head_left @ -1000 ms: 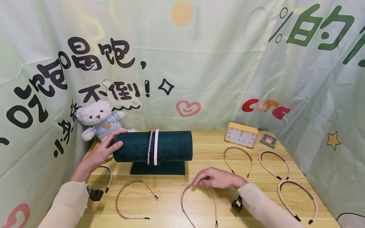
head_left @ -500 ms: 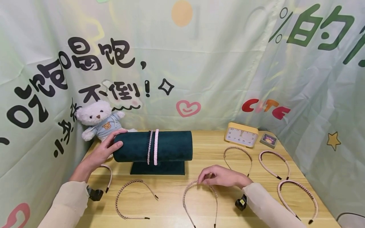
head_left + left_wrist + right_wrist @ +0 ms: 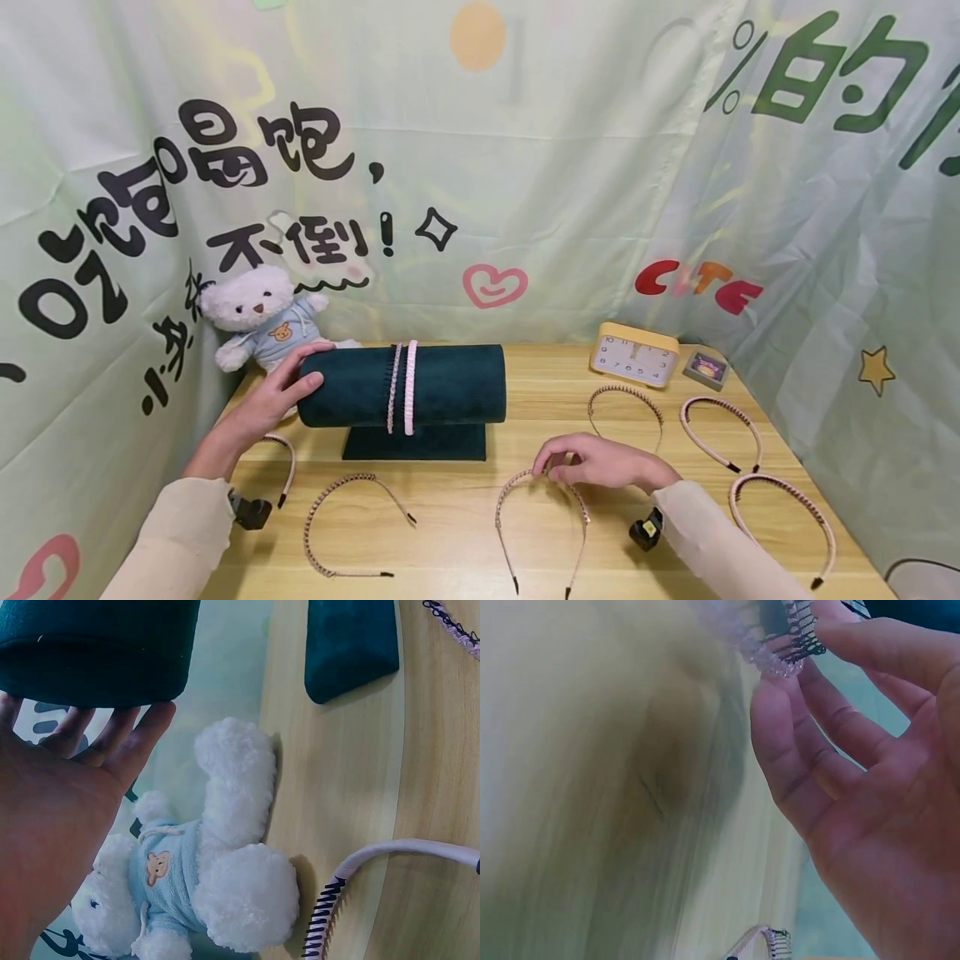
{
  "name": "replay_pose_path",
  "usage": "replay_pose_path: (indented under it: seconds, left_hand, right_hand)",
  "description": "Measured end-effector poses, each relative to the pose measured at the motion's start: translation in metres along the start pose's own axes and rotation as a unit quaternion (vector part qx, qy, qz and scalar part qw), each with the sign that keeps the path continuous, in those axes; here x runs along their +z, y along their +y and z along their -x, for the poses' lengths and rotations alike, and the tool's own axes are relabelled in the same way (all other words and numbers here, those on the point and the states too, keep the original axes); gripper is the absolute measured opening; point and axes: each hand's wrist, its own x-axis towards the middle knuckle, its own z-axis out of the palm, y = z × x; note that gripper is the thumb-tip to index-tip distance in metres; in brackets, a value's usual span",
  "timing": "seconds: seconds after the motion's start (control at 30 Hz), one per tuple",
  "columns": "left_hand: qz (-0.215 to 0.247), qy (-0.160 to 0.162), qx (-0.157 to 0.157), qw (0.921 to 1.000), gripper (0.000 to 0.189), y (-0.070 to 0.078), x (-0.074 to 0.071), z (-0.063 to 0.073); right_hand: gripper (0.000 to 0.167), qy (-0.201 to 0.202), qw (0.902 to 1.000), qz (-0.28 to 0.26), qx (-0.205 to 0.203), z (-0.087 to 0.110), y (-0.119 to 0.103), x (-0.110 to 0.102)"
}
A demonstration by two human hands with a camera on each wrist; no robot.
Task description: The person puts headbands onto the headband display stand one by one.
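My left hand (image 3: pixel 273 392) holds the left end of a dark green velvet headband stand (image 3: pixel 457 383), its thumb on the front and fingers at the far side. Around the roll sit a beaded headband (image 3: pixel 393 392) and a pale pink braided headband (image 3: pixel 409 392). To the right and nearer, my right hand (image 3: pixel 600 462) pinches a thin beaded pink headband (image 3: pixel 504 508) at its top, its two black-tipped ends pointing toward me. Up close in the right wrist view, thumb and fingertips grip the headband's beaded edge (image 3: pixel 784 666), where dark comb teeth show.
More headbands lie on the wooden table: one front left (image 3: pixel 306 521), one (image 3: pixel 288 471) beside my left forearm, and several at right, including a padded one (image 3: pixel 821 521). A white teddy bear (image 3: pixel 255 304) sits behind my left hand. A yellow clock (image 3: pixel 637 354) and small framed item (image 3: pixel 707 368) stand back right.
My right hand has moved a little to the right, carrying the pinched headband with it; its ends have swung into fuller view. The left hand and the stand have stayed put.
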Motion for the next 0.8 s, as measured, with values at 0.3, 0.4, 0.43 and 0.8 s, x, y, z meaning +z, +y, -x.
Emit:
replay_pose_path:
  seconds: [0.3,0.4,0.43,0.8]
  left_hand:
    - [0.003,-0.002,0.006,1.0,0.051,-0.001,0.0,0.0]
    - [0.006,-0.003,0.009,0.9999,0.05,-0.001,0.0,0.0]
    - [0.006,-0.003,0.01,0.9999,0.05,-0.001,0.0,0.0]
    - [0.0,-0.001,-0.002,1.0,0.05,-0.001,0.0,0.0]
  right_hand:
    - [0.024,0.016,0.9997,-0.003,0.017,0.013,0.0,-0.01]
    - [0.025,0.018,0.9995,-0.016,0.02,0.018,0.001,-0.013]
    - [0.025,0.019,0.9993,-0.023,0.022,0.02,0.001,-0.015]
    - [0.028,0.043,0.9966,-0.058,0.039,0.037,-0.002,-0.029]
